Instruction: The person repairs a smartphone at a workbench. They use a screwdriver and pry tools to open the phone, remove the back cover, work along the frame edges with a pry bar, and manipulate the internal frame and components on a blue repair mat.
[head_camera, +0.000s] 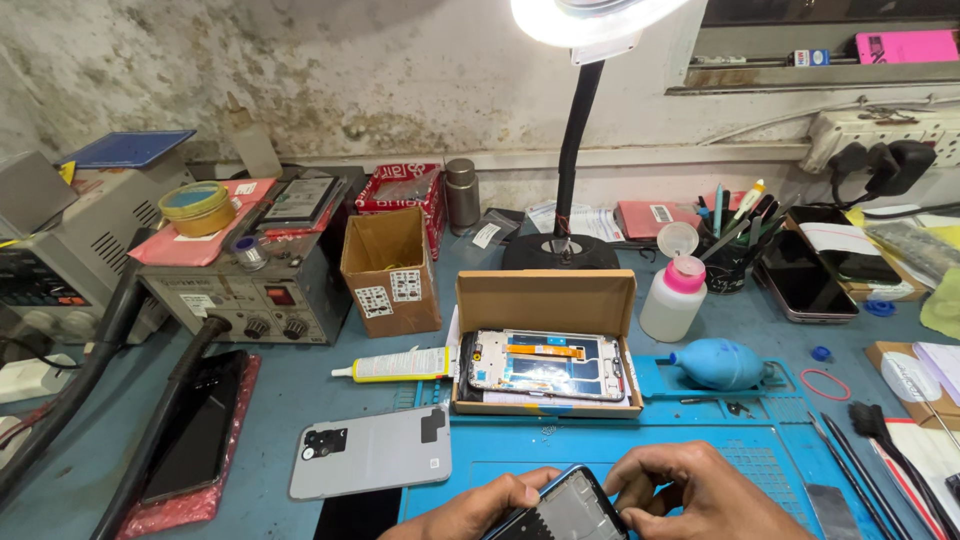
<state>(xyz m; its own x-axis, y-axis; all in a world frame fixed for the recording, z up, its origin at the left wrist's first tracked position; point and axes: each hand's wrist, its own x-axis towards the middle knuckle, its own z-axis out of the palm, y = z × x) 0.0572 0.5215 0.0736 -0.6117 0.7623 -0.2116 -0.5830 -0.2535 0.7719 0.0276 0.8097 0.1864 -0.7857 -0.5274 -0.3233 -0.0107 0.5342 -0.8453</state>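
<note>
Both my hands hold a dark opened phone frame (568, 508) at the bottom edge of the view, above the blue work mat (700, 440). My left hand (475, 508) grips its left side with the thumb on the upper corner. My right hand (695, 487) grips its right side, fingers curled over the top edge. Just beyond, an open cardboard box (545, 300) holds a phone display assembly (545, 365) with an orange flex strip. A grey phone back cover (372, 452) lies left of my hands.
A white glue tube (395, 365), a blue air blower (720, 363), a white bottle with pink collar (672, 297), a lamp base (560, 250), a hot-air station (250, 290), a brown box (390, 268), a black phone on pink wrap (195, 425), phones (805, 275) and tools (870, 460) at right.
</note>
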